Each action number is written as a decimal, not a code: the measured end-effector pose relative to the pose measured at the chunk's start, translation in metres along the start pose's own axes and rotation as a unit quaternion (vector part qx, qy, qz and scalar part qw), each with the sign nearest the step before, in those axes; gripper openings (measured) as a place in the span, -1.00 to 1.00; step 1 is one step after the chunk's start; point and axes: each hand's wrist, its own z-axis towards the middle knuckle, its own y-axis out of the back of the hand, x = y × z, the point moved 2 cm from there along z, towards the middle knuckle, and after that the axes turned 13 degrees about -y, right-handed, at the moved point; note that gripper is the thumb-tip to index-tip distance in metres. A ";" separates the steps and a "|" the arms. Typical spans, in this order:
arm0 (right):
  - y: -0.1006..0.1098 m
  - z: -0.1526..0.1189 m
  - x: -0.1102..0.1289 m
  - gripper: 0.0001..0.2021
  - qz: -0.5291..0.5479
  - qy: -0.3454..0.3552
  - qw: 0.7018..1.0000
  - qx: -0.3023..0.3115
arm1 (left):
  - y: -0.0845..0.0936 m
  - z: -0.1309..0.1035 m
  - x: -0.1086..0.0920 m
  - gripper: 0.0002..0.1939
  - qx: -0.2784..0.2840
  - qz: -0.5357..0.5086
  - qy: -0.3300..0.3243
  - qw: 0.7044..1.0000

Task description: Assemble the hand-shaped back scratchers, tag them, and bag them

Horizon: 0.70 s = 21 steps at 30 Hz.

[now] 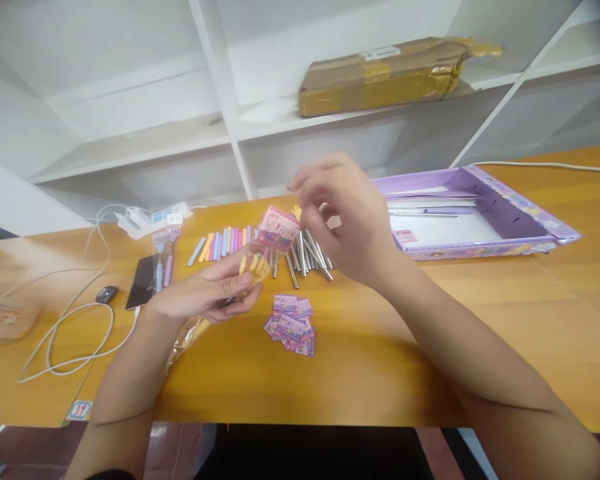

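Note:
My left hand (225, 290) is closed around a clear plastic packet (193, 333) with yellow pieces (255, 265) inside. A pink printed card (279, 230) stands out at its upper end. Just right of the card shows a small yellow hand-shaped piece (297, 212). Raised close beside it, my right hand (343, 213) has curved fingers, slightly blurred, with a gap between thumb and fingers; I see nothing held there. Beneath the hands lie several metal tubes (303, 257) and a row of pastel sticks (223, 243). A loose pile of purple printed cards (291, 325) lies nearer me.
At right stands a shallow purple box (520, 245) with flat sheets and a metal rod inside. At left are a phone (143, 283), a wrapped blue-and-purple pair (164, 263), a mouse (107, 294), white cables (53, 347) and a power strip (153, 219). A taped carton (380, 80) sits on the shelf.

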 end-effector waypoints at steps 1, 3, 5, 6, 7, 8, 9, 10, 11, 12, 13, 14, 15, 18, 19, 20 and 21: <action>0.002 0.001 0.001 -0.76 0.005 0.005 1.000 0.014 | 0.001 0.001 0.000 -0.39 0.003 -0.004 -0.001 1.000; 0.006 0.002 0.003 -0.76 0.025 0.001 0.999 0.038 | 0.004 0.001 0.002 -0.37 0.007 -0.011 -0.007 1.000; 0.008 0.003 0.005 -0.84 0.053 -0.017 0.997 0.059 | 0.008 0.001 0.003 -0.35 0.008 -0.012 -0.012 1.000; 0.008 0.003 0.005 -0.89 0.065 -0.024 0.995 0.072 | 0.010 0.001 0.004 -0.34 0.010 -0.009 -0.012 1.000; 0.007 0.004 0.005 -0.91 0.074 -0.027 0.993 0.089 | 0.011 0.001 0.005 -0.32 0.014 -0.006 -0.007 1.000; 0.005 0.005 0.005 -0.91 0.079 -0.026 0.991 0.105 | 0.013 0.001 0.006 -0.31 0.017 -0.002 0.000 1.000; 0.004 0.005 0.004 -0.89 0.080 -0.025 0.990 0.113 | 0.014 0.002 0.007 -0.29 0.020 0.001 0.007 1.000; 0.002 0.006 0.002 -0.86 0.077 -0.027 0.991 0.110 | 0.015 0.003 0.007 -0.27 0.018 0.003 0.011 1.000; 0.000 0.008 0.000 -0.83 0.071 -0.033 0.992 0.095 | 0.017 0.004 0.007 -0.25 0.012 0.005 0.012 1.000; 0.000 0.009 -0.004 -0.80 0.063 -0.044 0.995 0.067 | 0.018 0.005 0.006 -0.23 0.001 0.009 0.009 1.000; 0.000 0.011 -0.009 -0.77 0.054 -0.058 0.996 0.030 | 0.021 0.006 0.004 -0.21 -0.009 0.014 0.004 1.000; 0.001 0.013 -0.014 -0.76 0.047 -0.075 0.996 -0.010 | 0.023 0.007 0.003 -0.20 -0.018 0.020 -0.001 1.000; 0.004 0.015 -0.020 -0.74 0.044 -0.092 0.994 -0.045 | 0.026 0.007 0.000 -0.20 -0.022 0.027 -0.004 0.999; 0.009 0.020 -0.040 -0.69 0.062 -0.129 0.989 -0.023 | 0.038 0.003 -0.008 -0.30 -0.039 0.031 -0.020 0.999; 0.006 0.021 -0.046 -0.68 0.071 -0.138 0.987 0.052 | 0.043 0.000 -0.010 -0.36 -0.049 0.026 -0.032 0.998; 0.002 0.020 -0.049 -0.68 0.069 -0.144 0.976 0.150 | 0.048 -0.002 -0.012 -0.42 -0.059 0.019 -0.045 0.997; -0.004 0.018 -0.052 -0.68 0.044 -0.152 0.959 0.237 | 0.051 -0.004 -0.013 -0.47 -0.066 0.012 -0.058 0.996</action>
